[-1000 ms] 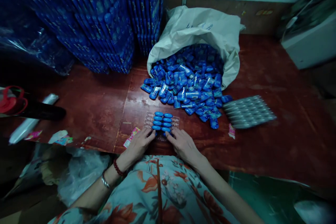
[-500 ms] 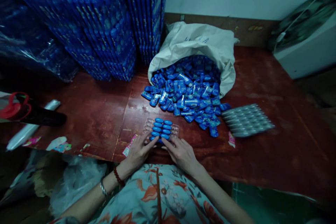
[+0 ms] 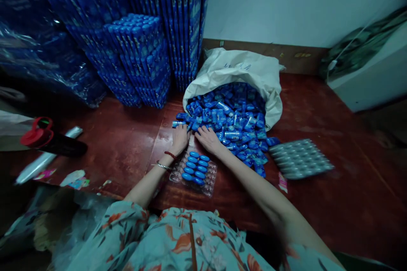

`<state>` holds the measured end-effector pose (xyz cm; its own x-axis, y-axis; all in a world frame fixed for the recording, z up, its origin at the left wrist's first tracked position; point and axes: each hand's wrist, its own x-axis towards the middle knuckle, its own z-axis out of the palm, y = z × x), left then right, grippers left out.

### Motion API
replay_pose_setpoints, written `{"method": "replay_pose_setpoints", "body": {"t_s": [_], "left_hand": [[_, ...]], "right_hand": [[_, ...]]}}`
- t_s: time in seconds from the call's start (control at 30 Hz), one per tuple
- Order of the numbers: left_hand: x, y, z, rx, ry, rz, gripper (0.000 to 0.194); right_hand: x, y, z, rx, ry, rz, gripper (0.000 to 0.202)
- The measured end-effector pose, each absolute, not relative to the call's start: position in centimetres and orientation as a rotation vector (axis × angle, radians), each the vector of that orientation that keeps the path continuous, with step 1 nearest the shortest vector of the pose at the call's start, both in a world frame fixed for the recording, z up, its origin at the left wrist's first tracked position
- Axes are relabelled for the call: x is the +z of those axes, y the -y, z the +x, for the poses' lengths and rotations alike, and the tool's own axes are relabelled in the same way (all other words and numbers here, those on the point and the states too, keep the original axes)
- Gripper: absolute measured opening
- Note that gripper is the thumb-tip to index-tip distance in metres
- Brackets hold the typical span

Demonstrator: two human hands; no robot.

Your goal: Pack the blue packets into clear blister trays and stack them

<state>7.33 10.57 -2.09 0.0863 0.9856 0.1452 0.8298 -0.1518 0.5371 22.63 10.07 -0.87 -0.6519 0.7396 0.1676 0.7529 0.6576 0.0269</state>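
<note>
A loose pile of small blue wrapped packets point(image 3: 233, 135) spills from a white woven sack. My left hand point(image 3: 180, 139) is at the pile's near left edge, its bent fingers closed on a packet there. Beside it, my right hand point(image 3: 206, 139) has its fingers curled down onto packets, closed; the fingertips are partly hidden. Below both wrists lies a clear plastic blister tray point(image 3: 209, 184) with rounded hollows. Two columns of shiny blue capsule-shaped pieces point(image 3: 191, 164) fill its middle, and the hollows at either side hold nothing.
The white sack point(image 3: 235, 65) stands against the wall. Tall stacks of filled blue trays point(image 3: 140, 59) rise at the back left. To the right is a stack of clear trays point(image 3: 300, 159). A red-lidded black bottle point(image 3: 60, 142) lies beside a plastic roll point(image 3: 47, 156) at the left.
Both hands have left the blue pieces in the tray and reached forward to the packet pile. The view has shifted, so the tray's side hollows show more fully.
</note>
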Motion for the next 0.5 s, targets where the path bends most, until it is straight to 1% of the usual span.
{"method": "replay_pose_setpoints", "body": {"t_s": [0.07, 0.13, 0.27, 0.33, 0.4, 0.5], "left_hand": [[-1.8, -10.1, 6.4, 0.702, -1.744, 2.067, 0.018], [-1.5, -8.9, 4.8, 0.732, -1.664, 2.045, 0.020], [-1.0, -3.6, 0.7, 0.910, -1.619, 1.778, 0.023], [-0.7, -0.1, -1.0, 0.963, -1.675, 1.639, 0.028], [-0.3, 3.4, -2.1, 0.951, -1.687, 1.601, 0.029], [0.3, 7.4, -2.0, 0.893, -1.544, 1.719, 0.022]], "right_hand": [[-0.6, -9.7, 23.3, -0.096, 2.659, -1.264, 0.022], [0.1, -8.6, 24.8, 0.055, 2.392, -1.311, 0.025], [1.2, -3.7, 28.9, 0.564, 1.574, -1.406, 0.029], [1.4, -0.1, 30.6, 0.863, 1.274, -1.448, 0.037], [1.3, 3.7, 31.3, 1.137, 1.091, -1.454, 0.043], [1.0, 8.4, 30.0, 1.438, 0.995, -1.413, 0.038]]}}
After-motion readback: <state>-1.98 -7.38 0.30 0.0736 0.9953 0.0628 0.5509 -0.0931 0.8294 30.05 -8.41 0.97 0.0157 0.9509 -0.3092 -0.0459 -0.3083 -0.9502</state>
